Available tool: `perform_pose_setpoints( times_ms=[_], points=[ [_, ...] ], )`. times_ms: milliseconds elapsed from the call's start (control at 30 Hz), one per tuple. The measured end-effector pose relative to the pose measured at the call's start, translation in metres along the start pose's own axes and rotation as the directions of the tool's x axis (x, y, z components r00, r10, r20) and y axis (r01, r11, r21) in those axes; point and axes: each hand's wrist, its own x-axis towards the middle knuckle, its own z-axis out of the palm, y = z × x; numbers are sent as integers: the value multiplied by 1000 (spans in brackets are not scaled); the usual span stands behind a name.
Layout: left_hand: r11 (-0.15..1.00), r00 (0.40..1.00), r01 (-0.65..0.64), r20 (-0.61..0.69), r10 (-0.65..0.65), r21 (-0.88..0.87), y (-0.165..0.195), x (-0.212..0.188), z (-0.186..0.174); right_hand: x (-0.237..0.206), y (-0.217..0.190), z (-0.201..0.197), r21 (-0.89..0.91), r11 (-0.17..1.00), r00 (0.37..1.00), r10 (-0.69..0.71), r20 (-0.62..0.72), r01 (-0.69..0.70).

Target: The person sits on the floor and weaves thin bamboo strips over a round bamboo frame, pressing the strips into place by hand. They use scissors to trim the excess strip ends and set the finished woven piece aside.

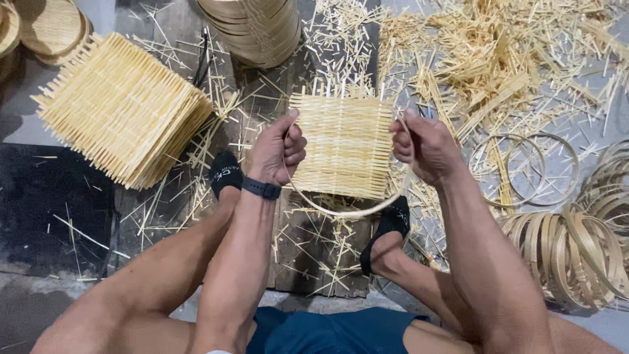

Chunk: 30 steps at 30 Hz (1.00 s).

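Wooden floor boards (314, 255) run through the middle of the scene, littered with bamboo slivers. A broad heap of loose bamboo strips (498, 59) covers the far right. At far left lies a tilted stack of square woven mats (121, 108), with round woven trays (49, 26) beyond it at the far left corner. A stack of bamboo rims (255, 29) stands far centre. At right, near the person's knee, sits a bundle of bamboo hoops (570, 255), with two loose hoops (524, 167) lying flat just beyond it.

The person sits with both legs stretched out, black socks on the feet: left foot (226, 172) near the mat stack, right foot (386, 233) on the boards.

A single square woven mat (344, 147) is held up in the centre, between the two hands, with stick ends projecting from its far edge. A thin bamboo ring (347, 211) curves beneath its near edge, running from hand to hand.

The left hand (278, 151), with a dark wristband (262, 189), is closed on the ring at the mat's left edge. The right hand (422, 147) is clenched on the ring at the mat's right edge.
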Motion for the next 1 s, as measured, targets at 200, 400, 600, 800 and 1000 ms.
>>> perform_pose_setpoints(
  times_ms=[200, 400, 600, 800, 1000],
  points=[
    [991, 997, 78, -7, -78, 106, -5, 0, -7, 4, 8, -6, 49, 998, 996, -34, -82, 38],
    [978, 999, 51, -12, -50, 201, -10, -3, -6, 7, 9, -7, -153, 986, 997, 75, 26, -71],
    [932, 983, 172, 5, -184, 320, -19, 2, -15, 10, 10, -9, -170, 972, 986, 148, -80, -160],
    [995, 998, 57, 11, -58, 86, -25, 14, -30, 14, 27, -19, 21, 998, 998, 58, -29, -57],
    [998, 998, 59, -5, -59, -16, -45, 21, -38, 23, 43, -27, 172, 981, 973, -52, -226, 92]
  ],
)
